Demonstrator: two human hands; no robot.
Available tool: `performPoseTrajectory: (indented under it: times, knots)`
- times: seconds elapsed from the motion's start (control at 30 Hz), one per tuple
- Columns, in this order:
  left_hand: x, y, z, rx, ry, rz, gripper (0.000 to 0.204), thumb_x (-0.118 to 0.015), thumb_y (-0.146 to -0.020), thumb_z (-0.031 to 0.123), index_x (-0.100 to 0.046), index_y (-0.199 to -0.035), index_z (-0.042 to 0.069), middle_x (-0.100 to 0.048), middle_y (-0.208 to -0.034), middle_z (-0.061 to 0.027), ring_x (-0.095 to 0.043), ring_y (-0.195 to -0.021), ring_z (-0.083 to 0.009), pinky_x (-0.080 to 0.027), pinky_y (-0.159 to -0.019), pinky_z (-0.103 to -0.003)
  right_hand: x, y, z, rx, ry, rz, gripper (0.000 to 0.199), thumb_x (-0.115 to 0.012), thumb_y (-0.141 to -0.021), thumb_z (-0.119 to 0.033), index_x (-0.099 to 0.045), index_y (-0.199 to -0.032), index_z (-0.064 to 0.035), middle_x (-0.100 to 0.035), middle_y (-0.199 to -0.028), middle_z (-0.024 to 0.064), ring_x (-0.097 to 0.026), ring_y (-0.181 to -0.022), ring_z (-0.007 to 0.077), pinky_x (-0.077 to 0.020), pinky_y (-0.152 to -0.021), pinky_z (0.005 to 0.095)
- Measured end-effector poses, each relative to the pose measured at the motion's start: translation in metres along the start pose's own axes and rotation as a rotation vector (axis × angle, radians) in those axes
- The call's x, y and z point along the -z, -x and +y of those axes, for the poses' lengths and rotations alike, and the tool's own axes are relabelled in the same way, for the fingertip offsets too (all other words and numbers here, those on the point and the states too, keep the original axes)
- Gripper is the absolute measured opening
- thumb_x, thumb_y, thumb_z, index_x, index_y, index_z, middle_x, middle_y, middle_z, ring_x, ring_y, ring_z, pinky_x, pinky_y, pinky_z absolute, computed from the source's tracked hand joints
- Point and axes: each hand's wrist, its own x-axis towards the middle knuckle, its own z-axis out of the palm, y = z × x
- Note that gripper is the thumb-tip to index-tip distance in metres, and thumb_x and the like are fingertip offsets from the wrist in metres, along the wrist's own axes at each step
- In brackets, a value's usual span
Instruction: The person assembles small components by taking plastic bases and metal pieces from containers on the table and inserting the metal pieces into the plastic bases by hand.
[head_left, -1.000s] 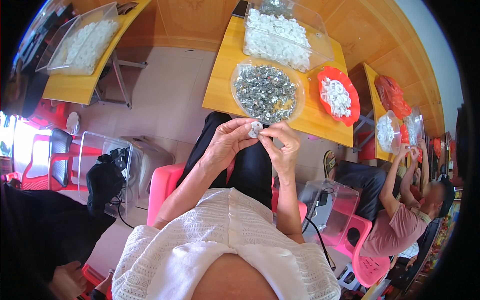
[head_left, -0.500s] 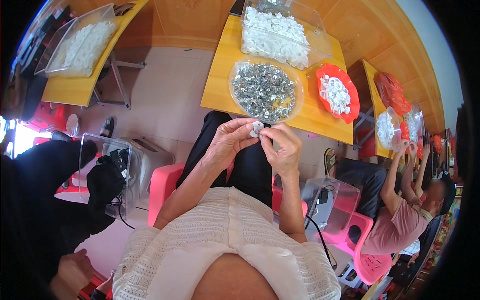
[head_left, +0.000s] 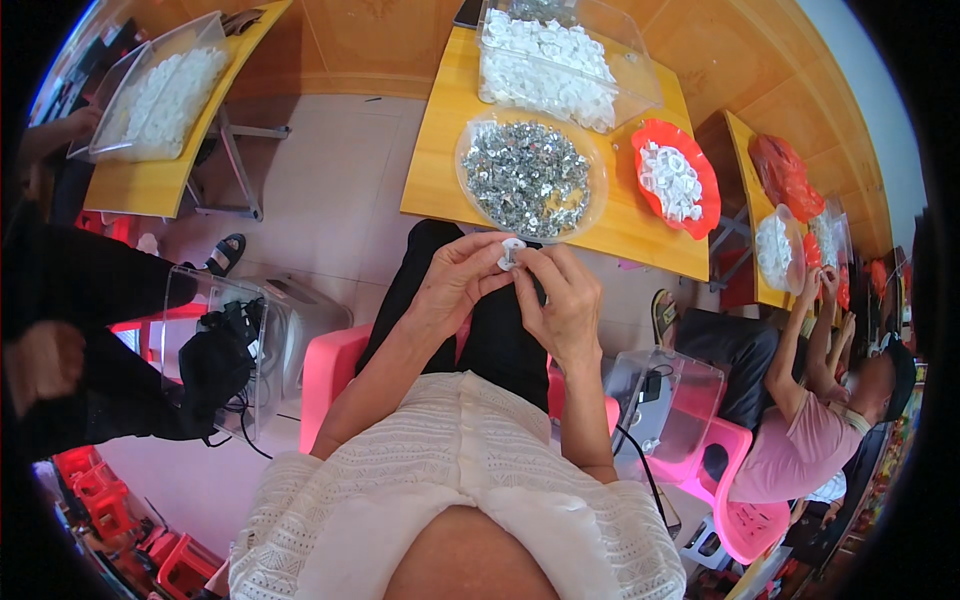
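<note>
"Judging by looks, how is the white piece likely to be handled?"

"As something light, stiff and smooth, best gripped by its rim. Near the table, it is pinched by the left hand and the right hand together."

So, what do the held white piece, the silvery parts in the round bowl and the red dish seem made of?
White piece: perhaps plastic, opaque white; too small for certainty.
Silvery parts: likely metal, shiny with bright glints.
Red dish: probably plastic, smooth, uniformly red.
</note>
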Motion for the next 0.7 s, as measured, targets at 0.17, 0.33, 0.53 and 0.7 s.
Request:
performPoseTrajectory:
  times: [0.17,0.33,0.53,0.7]
  knots:
    - [0.000,0.001,0.000,0.007,0.015,-0.007,0.021,-0.057,-0.085,0.010,-0.059,-0.105,0.002,-0.061,-0.100,-0.0077,-0.060,-0.091,-0.0137,-0.051,-0.081,-0.028,-0.006,0.001,0.000,-0.044,-0.048,0.068,0.011,-0.064,-0.068,-0.002,-0.060,-0.078,-0.0040,-0.054,-0.070,0.0075,-0.056,-0.060,0.0235,-0.0435,-0.050,0.0325]
    - [-0.004,0.001,0.002,-0.020,0.002,-0.003,0.019,-0.057,-0.084,0.004,-0.061,-0.102,0.001,-0.062,-0.097,-0.0081,-0.060,-0.087,-0.0137,-0.052,-0.078,-0.027,-0.014,0.001,-0.005,-0.081,-0.002,0.104,0.008,-0.063,-0.069,-0.002,-0.059,-0.075,-0.0045,-0.052,-0.069,0.0069,-0.056,-0.059,0.0228,-0.0434,-0.049,0.0326]
    - [-0.004,0.002,0.000,-0.097,-0.042,0.004,0.019,-0.057,-0.083,0.003,-0.061,-0.101,0.000,-0.062,-0.095,-0.0079,-0.060,-0.084,-0.0126,-0.051,-0.077,-0.025,-0.018,0.001,-0.012,-0.113,0.089,0.093,0.007,-0.062,-0.070,-0.004,-0.058,-0.076,-0.0043,-0.052,-0.070,0.0073,-0.056,-0.059,0.0236,-0.0439,-0.049,0.0336]
    - [-0.008,0.002,-0.006,-0.181,-0.085,0.038,0.019,-0.058,-0.083,0.003,-0.061,-0.101,0.000,-0.062,-0.095,-0.0076,-0.060,-0.084,-0.0119,-0.050,-0.077,-0.025,-0.024,0.002,-0.008,-0.145,0.059,0.124,0.007,-0.062,-0.071,0.000,-0.057,-0.076,-0.0033,-0.054,-0.071,0.0082,-0.058,-0.058,0.0231,-0.0445,-0.050,0.0302]
